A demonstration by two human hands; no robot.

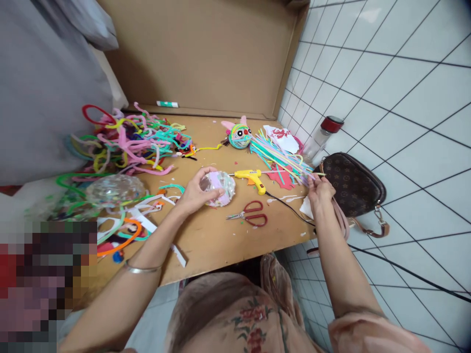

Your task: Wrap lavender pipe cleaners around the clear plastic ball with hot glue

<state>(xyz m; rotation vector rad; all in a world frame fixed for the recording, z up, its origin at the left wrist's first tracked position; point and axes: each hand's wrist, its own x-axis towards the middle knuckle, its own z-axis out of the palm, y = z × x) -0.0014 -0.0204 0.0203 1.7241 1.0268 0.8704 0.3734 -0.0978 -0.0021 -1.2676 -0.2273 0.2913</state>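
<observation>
My left hand (196,192) is closed round the side of a clear ball (225,185) with pastel strips stuck on it. Over at the right, my right hand (321,190) has its fingers pinched at the near end of a bundle of pastel pipe cleaners (281,158); how many it grips I cannot make out. Between the hands lies a yellow glue gun (251,176), its nozzle close to the ball. Red-handled scissors (250,214) lie nearer the front edge. Behind the glue gun sits a finished-looking striped ball (240,135) with eyes and pink ears.
Tangled colourful pipe cleaners (128,137) cover the left of the table (206,245), near another clear ball (116,190). A brown handbag (348,184) and a red-lidded bottle (324,135) stand right. The glue gun's black cord (290,208) runs off right. Cardboard (206,54) rises behind.
</observation>
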